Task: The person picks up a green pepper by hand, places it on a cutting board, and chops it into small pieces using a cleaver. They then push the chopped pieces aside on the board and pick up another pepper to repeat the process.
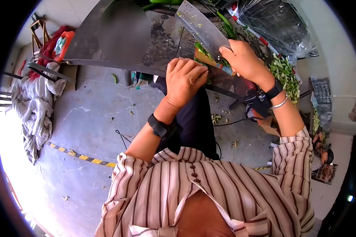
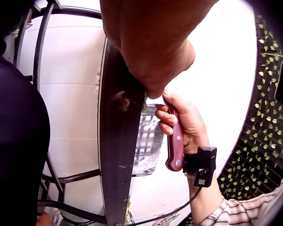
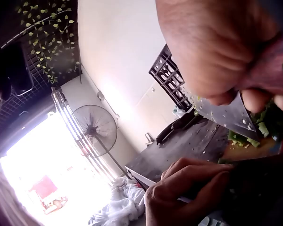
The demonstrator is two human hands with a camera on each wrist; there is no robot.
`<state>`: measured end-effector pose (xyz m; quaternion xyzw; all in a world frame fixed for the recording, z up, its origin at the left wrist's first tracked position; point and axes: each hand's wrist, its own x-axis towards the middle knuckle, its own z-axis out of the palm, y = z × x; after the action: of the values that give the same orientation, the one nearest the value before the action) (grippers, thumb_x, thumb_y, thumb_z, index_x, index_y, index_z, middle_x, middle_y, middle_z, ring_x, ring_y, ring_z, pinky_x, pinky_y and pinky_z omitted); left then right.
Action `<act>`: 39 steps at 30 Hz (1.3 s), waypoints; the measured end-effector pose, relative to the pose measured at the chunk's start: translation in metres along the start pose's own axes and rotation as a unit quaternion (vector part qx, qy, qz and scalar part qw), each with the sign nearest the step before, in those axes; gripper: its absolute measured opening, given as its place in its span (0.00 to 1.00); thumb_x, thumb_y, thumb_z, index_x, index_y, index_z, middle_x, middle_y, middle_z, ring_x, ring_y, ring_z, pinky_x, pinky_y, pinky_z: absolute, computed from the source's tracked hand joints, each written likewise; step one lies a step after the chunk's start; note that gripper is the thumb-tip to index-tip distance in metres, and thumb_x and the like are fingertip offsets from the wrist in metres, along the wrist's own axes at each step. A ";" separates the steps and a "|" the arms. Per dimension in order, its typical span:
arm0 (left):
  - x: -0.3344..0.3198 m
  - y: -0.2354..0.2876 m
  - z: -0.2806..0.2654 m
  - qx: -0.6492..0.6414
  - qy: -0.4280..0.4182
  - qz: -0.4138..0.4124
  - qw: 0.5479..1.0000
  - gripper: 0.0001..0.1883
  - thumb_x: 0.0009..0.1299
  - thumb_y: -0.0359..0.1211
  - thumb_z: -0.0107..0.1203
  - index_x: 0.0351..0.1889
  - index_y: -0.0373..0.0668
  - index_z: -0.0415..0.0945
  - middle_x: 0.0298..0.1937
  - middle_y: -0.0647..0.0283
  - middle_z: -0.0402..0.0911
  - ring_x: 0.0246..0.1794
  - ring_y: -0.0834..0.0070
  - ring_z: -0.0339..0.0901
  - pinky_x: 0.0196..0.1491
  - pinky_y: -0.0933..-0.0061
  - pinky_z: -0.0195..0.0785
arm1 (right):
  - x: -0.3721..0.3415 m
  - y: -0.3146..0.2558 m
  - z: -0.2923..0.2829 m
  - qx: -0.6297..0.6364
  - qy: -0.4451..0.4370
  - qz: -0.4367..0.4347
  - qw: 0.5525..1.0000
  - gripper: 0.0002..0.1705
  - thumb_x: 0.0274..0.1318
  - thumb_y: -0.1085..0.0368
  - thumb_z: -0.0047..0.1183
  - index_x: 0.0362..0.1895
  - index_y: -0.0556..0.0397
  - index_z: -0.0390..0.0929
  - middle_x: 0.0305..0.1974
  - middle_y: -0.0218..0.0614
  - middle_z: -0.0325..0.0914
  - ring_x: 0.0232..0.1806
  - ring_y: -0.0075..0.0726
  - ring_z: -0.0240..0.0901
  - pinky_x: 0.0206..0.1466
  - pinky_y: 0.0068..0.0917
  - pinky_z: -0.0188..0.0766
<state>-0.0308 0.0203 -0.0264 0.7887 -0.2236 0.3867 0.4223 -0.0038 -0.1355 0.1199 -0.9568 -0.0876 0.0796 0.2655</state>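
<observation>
My right hand (image 1: 247, 61) grips a cleaver (image 1: 201, 29) by its dark red riveted handle (image 2: 176, 149). The broad blade slants up over the table, with green bits stuck to it. Chopped green pieces (image 3: 241, 140) lie under the blade, on a small board (image 1: 226, 70). Beside the board, at the table's near edge, is my left hand (image 1: 186, 81), its fingers bent and a bit of green at the fingertips; I cannot tell whether they hold it. A long green pepper (image 1: 227, 27) lies beyond the blade.
The dark table (image 1: 166, 39) carries scattered scraps. A heap of shredded greens (image 1: 284, 77) is right of my right wrist, with clear plastic (image 1: 275, 25) behind. A black crate (image 3: 169, 75) stands beyond the blade. Crumpled cloth (image 1: 33, 102) hangs at the left.
</observation>
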 end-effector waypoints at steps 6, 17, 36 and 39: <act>0.000 0.000 0.000 -0.007 0.002 0.001 1.000 0.07 0.56 0.34 0.65 0.32 0.51 0.81 0.34 0.74 0.79 0.40 0.74 0.76 0.53 0.68 0.62 | 0.008 0.009 0.007 -0.039 -0.002 -0.057 0.998 0.20 0.62 0.58 0.48 0.27 0.66 0.72 0.22 0.56 0.74 0.24 0.56 0.75 0.30 0.43 0.70; -0.001 0.001 0.000 -0.014 0.001 -0.009 1.000 0.08 0.54 0.33 0.66 0.32 0.51 0.81 0.34 0.75 0.81 0.41 0.74 0.77 0.54 0.68 0.62 | 0.018 0.001 0.001 -0.141 -0.044 -0.087 0.985 0.21 0.62 0.58 0.47 0.27 0.67 0.73 0.24 0.60 0.74 0.29 0.66 0.74 0.35 0.48 0.70; 0.000 -0.001 0.002 -0.011 0.019 0.012 1.000 0.07 0.55 0.34 0.65 0.31 0.51 0.80 0.33 0.74 0.77 0.40 0.73 0.75 0.53 0.67 0.62 | 0.031 0.011 0.003 -0.020 -0.036 0.069 0.997 0.18 0.67 0.58 0.44 0.30 0.61 0.69 0.12 0.33 0.68 0.09 0.29 0.66 0.14 0.29 0.63; 0.001 -0.001 0.002 -0.010 0.020 0.010 1.000 0.07 0.55 0.34 0.65 0.31 0.51 0.80 0.33 0.74 0.77 0.41 0.74 0.75 0.53 0.67 0.62 | 0.018 0.016 -0.006 0.032 0.029 0.062 0.997 0.17 0.64 0.60 0.44 0.32 0.64 0.72 0.15 0.38 0.70 0.11 0.35 0.70 0.15 0.34 0.67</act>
<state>-0.0284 0.0195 -0.0270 0.7743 -0.2272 0.4043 0.4305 0.0174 -0.1485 0.1148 -0.9532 -0.0182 0.0711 0.2932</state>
